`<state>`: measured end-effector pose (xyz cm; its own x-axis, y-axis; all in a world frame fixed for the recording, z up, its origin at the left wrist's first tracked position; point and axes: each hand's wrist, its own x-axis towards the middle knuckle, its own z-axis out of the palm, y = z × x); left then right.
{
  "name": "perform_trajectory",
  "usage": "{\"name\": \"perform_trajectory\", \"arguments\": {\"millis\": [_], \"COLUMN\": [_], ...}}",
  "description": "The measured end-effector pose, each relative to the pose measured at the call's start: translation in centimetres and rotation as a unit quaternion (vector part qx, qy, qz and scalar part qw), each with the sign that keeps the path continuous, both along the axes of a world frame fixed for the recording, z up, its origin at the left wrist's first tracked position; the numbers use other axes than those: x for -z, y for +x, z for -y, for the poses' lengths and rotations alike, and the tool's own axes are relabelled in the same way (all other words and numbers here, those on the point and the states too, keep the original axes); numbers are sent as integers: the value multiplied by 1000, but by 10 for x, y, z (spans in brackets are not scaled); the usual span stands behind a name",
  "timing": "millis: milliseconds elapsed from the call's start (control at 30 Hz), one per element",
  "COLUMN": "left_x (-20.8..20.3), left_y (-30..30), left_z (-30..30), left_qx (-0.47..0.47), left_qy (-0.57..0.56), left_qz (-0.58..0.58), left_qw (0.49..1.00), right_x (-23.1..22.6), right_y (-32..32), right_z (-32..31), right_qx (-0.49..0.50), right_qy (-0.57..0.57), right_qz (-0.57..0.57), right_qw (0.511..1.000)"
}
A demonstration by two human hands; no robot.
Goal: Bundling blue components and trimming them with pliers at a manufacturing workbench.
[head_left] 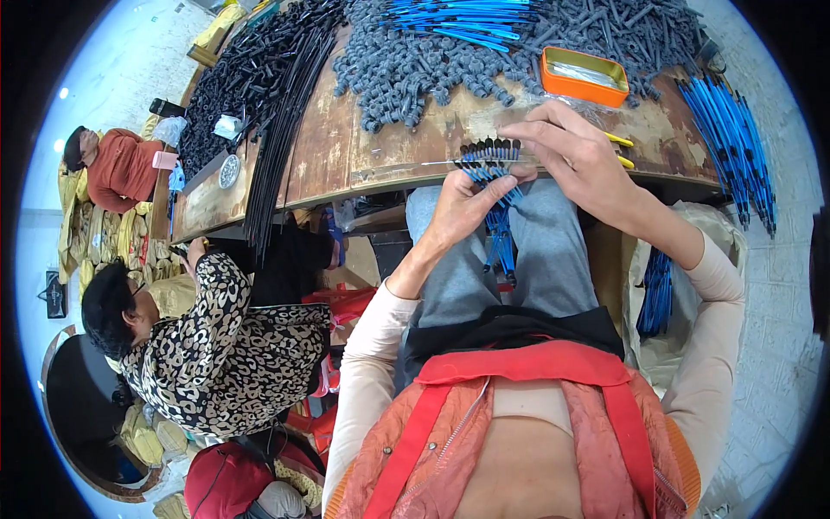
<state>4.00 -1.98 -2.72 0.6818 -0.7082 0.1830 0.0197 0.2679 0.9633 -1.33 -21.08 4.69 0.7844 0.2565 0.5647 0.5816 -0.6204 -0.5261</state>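
Observation:
My left hand (pixel 468 206) is closed round a bundle of thin blue rods (pixel 499 227) with black ends, held over my lap at the table's front edge. The row of black tips (pixel 490 149) fans out above my fingers, and the lower ends hang between my knees. Beside those tips on the right is my right hand (pixel 571 151), its fingers stretched out and apart, with the forefinger close to the black ends. A thin pale line crosses the rods near my thumb; what it is I cannot make out.
On the worn wooden table (pixel 328 138) lie heaps of grey plastic fittings (pixel 415 73), black parts (pixel 246 73), long black rods (pixel 285 147) and more blue rods (pixel 731 143). An orange tin (pixel 584 76) and yellow-handled tool (pixel 624 161) sit nearby. A co-worker (pixel 216 337) sits at left.

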Motion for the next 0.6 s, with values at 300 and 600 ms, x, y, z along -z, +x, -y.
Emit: {"name": "perform_trajectory", "arguments": {"millis": [300, 600], "left_x": [0, -4], "left_y": [3, -1], "left_z": [-2, 1], "left_qx": [20, 30], "left_qy": [2, 7], "left_qz": [-13, 18], "left_qw": [1000, 999], "right_x": [-2, -3], "right_y": [1, 3], "right_z": [5, 9], "right_qx": [30, -23], "right_qy": [-89, -77], "right_qz": [109, 78], "right_qw": [990, 994]}}
